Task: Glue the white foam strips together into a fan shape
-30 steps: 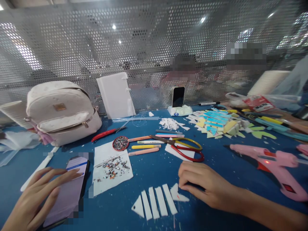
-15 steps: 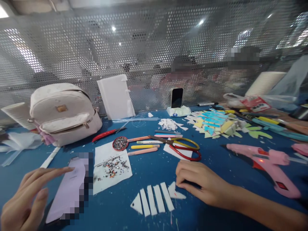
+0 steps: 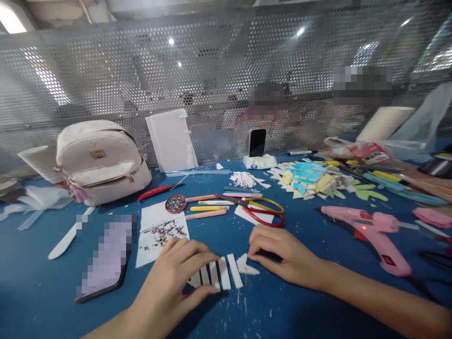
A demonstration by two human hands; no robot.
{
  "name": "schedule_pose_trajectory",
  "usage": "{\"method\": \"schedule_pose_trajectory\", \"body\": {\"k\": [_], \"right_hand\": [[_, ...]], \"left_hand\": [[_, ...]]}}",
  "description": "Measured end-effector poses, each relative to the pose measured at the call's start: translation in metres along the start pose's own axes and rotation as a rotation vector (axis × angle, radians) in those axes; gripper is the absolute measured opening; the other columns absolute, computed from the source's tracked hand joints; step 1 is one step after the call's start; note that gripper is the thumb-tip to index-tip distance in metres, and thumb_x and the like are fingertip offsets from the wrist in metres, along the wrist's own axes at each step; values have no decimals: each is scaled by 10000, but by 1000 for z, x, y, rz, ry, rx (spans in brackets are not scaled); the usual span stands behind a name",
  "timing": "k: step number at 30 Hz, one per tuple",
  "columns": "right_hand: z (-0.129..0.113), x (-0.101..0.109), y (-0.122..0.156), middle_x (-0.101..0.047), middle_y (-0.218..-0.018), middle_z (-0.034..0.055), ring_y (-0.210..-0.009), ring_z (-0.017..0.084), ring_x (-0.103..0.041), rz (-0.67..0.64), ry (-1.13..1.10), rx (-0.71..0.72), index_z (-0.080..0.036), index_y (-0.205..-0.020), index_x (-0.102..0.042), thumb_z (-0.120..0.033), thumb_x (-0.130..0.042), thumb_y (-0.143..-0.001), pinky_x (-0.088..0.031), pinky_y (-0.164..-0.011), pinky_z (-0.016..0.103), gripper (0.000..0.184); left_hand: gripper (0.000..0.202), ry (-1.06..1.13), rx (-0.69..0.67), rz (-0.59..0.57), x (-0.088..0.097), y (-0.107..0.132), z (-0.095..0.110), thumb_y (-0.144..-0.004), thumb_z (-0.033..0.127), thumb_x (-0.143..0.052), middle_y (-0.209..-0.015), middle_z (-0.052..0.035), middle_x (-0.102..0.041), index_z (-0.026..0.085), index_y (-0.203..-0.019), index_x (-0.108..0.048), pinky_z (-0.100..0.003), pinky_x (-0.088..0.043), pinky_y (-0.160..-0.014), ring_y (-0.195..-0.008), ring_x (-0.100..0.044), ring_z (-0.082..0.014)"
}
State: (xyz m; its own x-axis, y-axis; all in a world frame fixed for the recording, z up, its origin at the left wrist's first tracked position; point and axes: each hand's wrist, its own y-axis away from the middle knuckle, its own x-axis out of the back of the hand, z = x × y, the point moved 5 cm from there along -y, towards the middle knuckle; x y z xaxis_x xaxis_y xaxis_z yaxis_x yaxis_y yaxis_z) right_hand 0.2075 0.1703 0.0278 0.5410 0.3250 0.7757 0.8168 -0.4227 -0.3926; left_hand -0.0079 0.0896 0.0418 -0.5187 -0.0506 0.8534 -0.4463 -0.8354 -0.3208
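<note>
My left hand is over the white fish-shaped cutout in strips, thumb and fingers apart around several of them. Part of the pointed head piece shows behind the fingers. A white strip lies to the right of that hand, followed by the forked tail piece. My right hand rests on the table with its fingers curled and tips pressed together at the tail's edge. Whatever is between those fingertips is hidden. A phone with a lilac screen lies to the left.
A pink glue gun lies right, its red light on. Scissors, markers and a dish of sequins are ahead. Behind stand a backpack, paper scraps, a propped phone and a perforated metal screen.
My left hand has left the phone and moved right, over the fish strips. My right hand stays by the tail piece. The view has shifted slightly.
</note>
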Motion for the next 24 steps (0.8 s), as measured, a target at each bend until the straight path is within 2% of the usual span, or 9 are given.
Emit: {"method": "schedule_pose_trajectory", "body": {"k": [3,6,9,11,13,15,17,20,24], "right_hand": [[-6,2,0,-611,-848,57,-792,159,-570,42,-35,23,-184,-895,-616,-213,-526,-993,-453,-697,270,136],[-9,5,1,-603,-835,46,-785,152,-577,115,-93,18,-183,-889,-619,-183,-551,-977,-463,-704,271,112],[-10,9,4,-606,-849,42,-780,146,-585,194,-133,7,-187,-900,-634,-181,-574,-967,-472,-703,272,90],[-8,10,5,-615,-862,43,-783,146,-586,227,-148,-11,-192,-910,-645,-193,-590,-962,-472,-694,271,75],[-7,11,5,-626,-861,42,-777,149,-584,244,-172,-49,-195,-899,-647,-219,-597,-961,-470,-684,271,83],[-5,13,4,-633,-846,41,-777,160,-586,273,-210,-119,-199,-863,-635,-266,-591,-965,-477,-704,286,130],[-2,17,2,-626,-837,38,-776,167,-585,328,-266,-225,-202,-836,-616,-326,-585,-963,-484,-711,293,180],[4,22,2,-594,-814,24,-672,139,-540,406,-389,-386,-205,-860,-602,-404,-568,-959,-463,-602,262,225],[11,27,4,-587,-799,26,-617,127,-506,492,-455,-469,-197,-875,-605,-474,-567,-942,-429,-537,255,287]], "left_hand": [[291,11,-7,-36,-13,-18,10,-922,270,-676,-1138,-13,-702,284,-1208,-619,-358,-395,-826,-931,-612,-210],[246,29,4,-31,-19,-31,15,-887,220,-720,-989,15,-728,275,-1120,-664,-335,-372,-760,-855,-612,-190],[131,51,11,-13,-14,-36,17,-907,208,-698,-848,56,-717,290,-1009,-701,-325,-358,-746,-788,-607,-156],[91,57,13,1,-7,-34,17,-935,226,-663,-819,67,-716,301,-940,-715,-328,-361,-765,-773,-606,-144],[91,48,39,19,2,-28,12,-955,266,-635,-839,51,-722,298,-929,-716,-340,-372,-781,-771,-610,-152],[91,31,83,33,7,-16,5,-954,299,-629,-924,17,-727,295,-1008,-702,-358,-396,-811,-806,-623,-177],[231,18,123,37,8,-1,-4,-911,313,-678,-1076,-18,-712,299,-1140,-655,-394,-423,-884,-954,-631,-229],[457,-15,198,48,1,23,-18,-837,352,-749,-1244,-39,-652,329,-1262,-584,-444,-447,-957,-1141,-578,-294],[559,-18,258,13,-12,38,-30,-808,346,-779,-1245,-28,-649,363,-1304,-521,-491,-422,-1011,-1146,-574,-301]]}}
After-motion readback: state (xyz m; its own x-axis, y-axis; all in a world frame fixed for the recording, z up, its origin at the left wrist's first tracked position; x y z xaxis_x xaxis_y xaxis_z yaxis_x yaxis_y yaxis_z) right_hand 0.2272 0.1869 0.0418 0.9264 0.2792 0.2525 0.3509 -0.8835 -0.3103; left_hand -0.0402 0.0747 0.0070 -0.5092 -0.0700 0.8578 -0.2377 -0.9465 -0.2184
